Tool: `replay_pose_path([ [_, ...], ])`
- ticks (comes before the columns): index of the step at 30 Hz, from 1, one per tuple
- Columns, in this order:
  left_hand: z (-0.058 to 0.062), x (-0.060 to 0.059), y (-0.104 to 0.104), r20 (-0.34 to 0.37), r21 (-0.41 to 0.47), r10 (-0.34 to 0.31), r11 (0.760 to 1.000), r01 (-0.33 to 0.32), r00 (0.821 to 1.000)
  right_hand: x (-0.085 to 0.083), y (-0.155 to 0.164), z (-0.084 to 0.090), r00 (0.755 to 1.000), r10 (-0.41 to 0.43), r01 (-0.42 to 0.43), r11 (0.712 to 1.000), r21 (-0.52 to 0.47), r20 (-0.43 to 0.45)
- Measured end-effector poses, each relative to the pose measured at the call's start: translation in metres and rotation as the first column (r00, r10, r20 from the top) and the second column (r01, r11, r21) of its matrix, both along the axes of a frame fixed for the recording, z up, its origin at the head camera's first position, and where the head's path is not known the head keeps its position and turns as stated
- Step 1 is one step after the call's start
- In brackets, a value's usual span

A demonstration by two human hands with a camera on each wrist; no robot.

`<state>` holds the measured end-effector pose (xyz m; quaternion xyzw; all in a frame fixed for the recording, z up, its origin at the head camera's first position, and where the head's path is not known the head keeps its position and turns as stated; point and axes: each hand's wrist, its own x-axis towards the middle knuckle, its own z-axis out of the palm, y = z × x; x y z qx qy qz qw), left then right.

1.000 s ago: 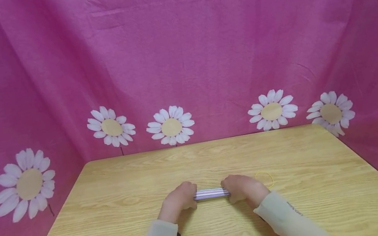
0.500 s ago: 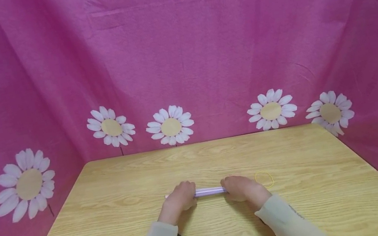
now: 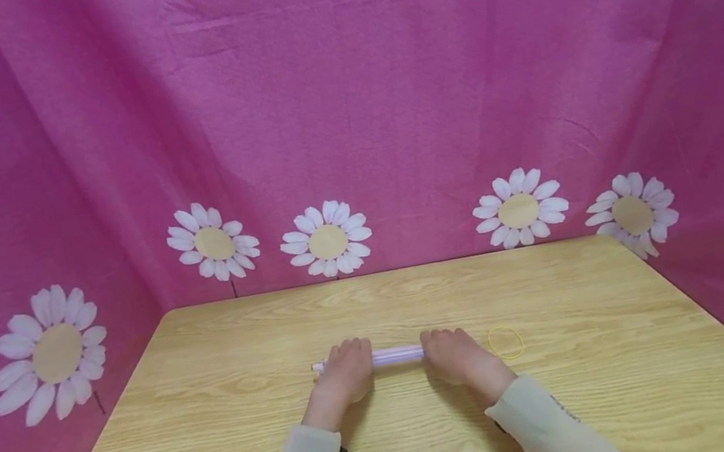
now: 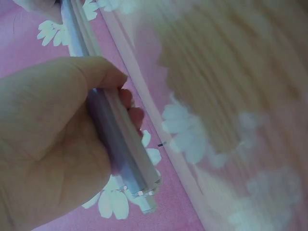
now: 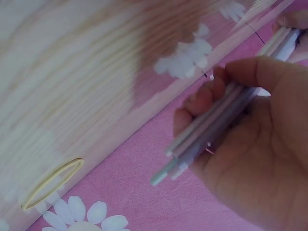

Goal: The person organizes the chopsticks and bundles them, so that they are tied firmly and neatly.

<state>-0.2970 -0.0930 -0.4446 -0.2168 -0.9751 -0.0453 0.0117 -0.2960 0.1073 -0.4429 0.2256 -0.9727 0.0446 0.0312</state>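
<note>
1. Near the middle of the light wooden table [image 3: 220, 412], a little toward its front edge, both hands hold one bundle of thin pale purple and white plastic straws [image 3: 397, 354], which runs parallel to the back edge.
2. The left hand [image 3: 344, 372] grips the left part of the bundle; in the left wrist view the thumb [image 4: 91, 72] lies over the top of the straws [image 4: 120, 139] and the fingertips curl around them from the other side.
3. A short end of the bundle sticks out past the left hand, toward the left edge of the table.
4. The right hand [image 3: 453, 355] grips the right part of the bundle; in the right wrist view the fingers [image 5: 202, 96] and the thumb are curled around the straws [image 5: 207, 127], and the cut ends stick out unevenly below the hand.
5. Between the two hands a short part of the bundle is free and visible in the head view.
6. I cannot tell if the bundle touches the table surface or is held just above it.
7. A thin yellow rubber band [image 3: 505, 342] lies flat on the table just to the right of the right hand, apart from it; the right wrist view shows the band [image 5: 53, 184] as an open loop.
8. Both forearms wear light beige sleeves [image 3: 550, 427].
9. Behind the back edge and along both side edges hangs a pink cloth with white daisies [image 3: 340, 100].
</note>
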Motion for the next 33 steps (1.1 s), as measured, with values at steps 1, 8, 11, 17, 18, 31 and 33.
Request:
replay_pose_path([
  [1, 0.000, 0.000, 0.000, -0.020, 0.001, -0.002, 1.000, 0.002, 1.000, -0.001, 0.000, -0.001, 1.000, -0.005, 0.005, 1.000, -0.001, -0.014],
  [8, -0.002, -0.003, 0.000, -0.136, -0.001, 0.004, 1.000, -0.004, 0.991, -0.004, 0.000, -0.003, 0.987, 0.012, -0.017, 0.999, -0.030, -0.160],
  [11, -0.003, -0.004, 0.001, -0.199, -0.030, 0.008, 0.999, -0.015, 0.980, -0.004, 0.000, -0.002, 0.983, 0.019, -0.028, 0.999, -0.045, -0.180],
  [17, -0.004, -0.006, 0.001, -0.340, -0.096, 0.005, 0.995, -0.040, 0.940, -0.002, -0.001, -0.001, 0.979, 0.021, -0.032, 0.998, -0.051, -0.201],
  [18, -0.004, -0.006, 0.001, -0.359, -0.101, 0.006, 0.994, -0.045, 0.933, -0.002, -0.001, -0.001, 0.979, 0.020, -0.031, 0.998, -0.051, -0.204],
  [31, 0.000, -0.012, 0.004, -0.518, -0.058, 0.089, 0.988, -0.139, 0.851, -0.007, -0.004, 0.000, 0.870, -0.010, 0.007, 1.000, -0.008, -0.493],
  [33, 0.002, -0.012, 0.005, -0.533, -0.049, 0.098, 0.988, -0.146, 0.841, -0.009, -0.004, 0.000, 0.847, -0.025, 0.019, 1.000, -0.016, -0.531],
])
